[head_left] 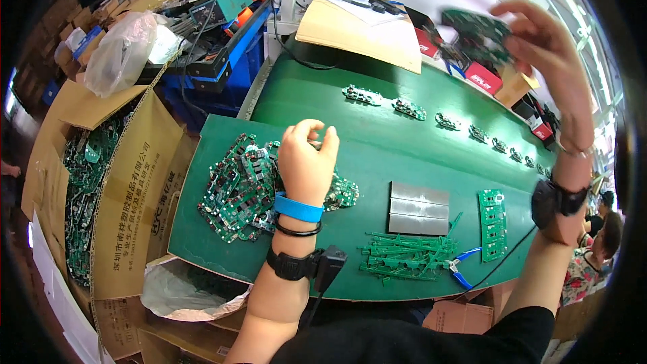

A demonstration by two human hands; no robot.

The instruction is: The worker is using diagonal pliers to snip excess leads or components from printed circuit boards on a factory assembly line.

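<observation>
My right hand (542, 44) is raised at the upper right, closed on a green circuit board (475, 34) that is smeared by motion. My left hand (309, 162) hovers by a heap of small populated circuit boards (236, 192). Its fingers are loosely curled with the thumb apart, and nothing shows between them. A single board (342, 192) peeks out beside the left wrist. Several similar boards (410, 109) lie in a spaced row along the green belt. Near me are a grey metal block (418, 207) with grooves and a long green panel (493, 226).
Green board scraps (408, 256) are piled by blue-handled pliers (459, 275) at the near edge. A carton (128, 209) full of boards stands at the left, with a plastic-lined box (189, 293) below. Cardboard (360, 34) with tools lies at the back; red boxes (482, 77) stand beyond the belt.
</observation>
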